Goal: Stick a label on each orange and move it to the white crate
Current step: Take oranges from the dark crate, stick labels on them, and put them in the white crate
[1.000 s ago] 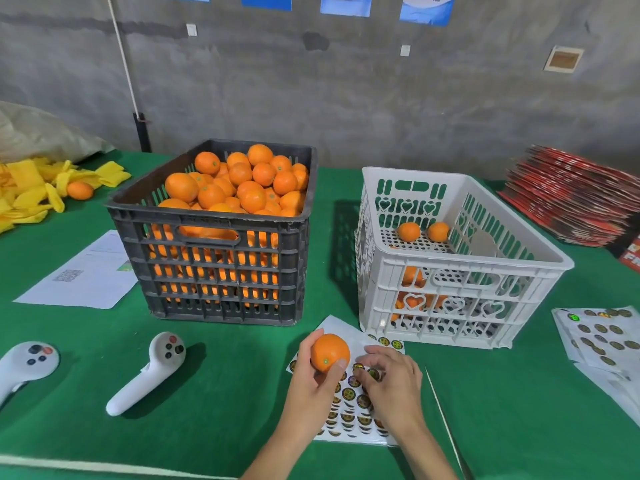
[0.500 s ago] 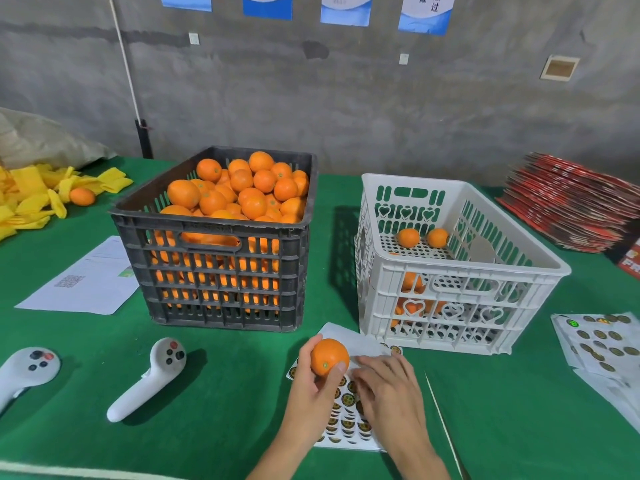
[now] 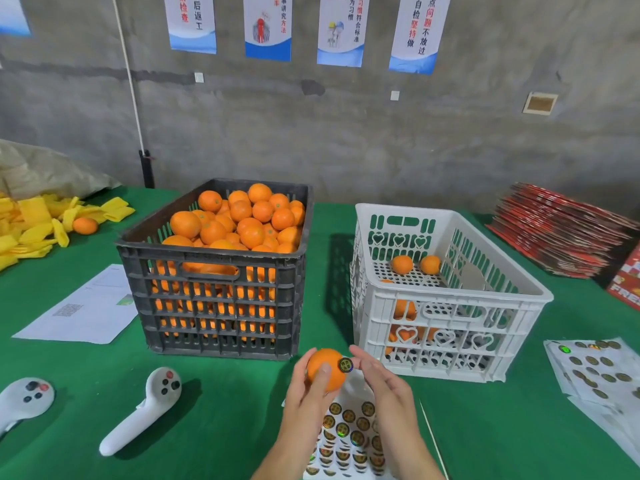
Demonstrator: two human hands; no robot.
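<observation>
So the orange [image 3: 323, 368] is up off the green table [image 3: 225, 410], just in front of the gap between the two crates, with the left hand [image 3: 304, 393] curled around it, thumb across the front. There's a round label [image 3: 345, 364] on its right side, and the right hand [image 3: 384, 386] has its fingers mostly straight, fingertips right at that label. Under the hands lies the sticker sheet [image 3: 349, 441]. Black crate [image 3: 221, 299] is heaped with oranges, white crate [image 3: 446, 327] has a few. Two white controllers lie off to the left.
</observation>
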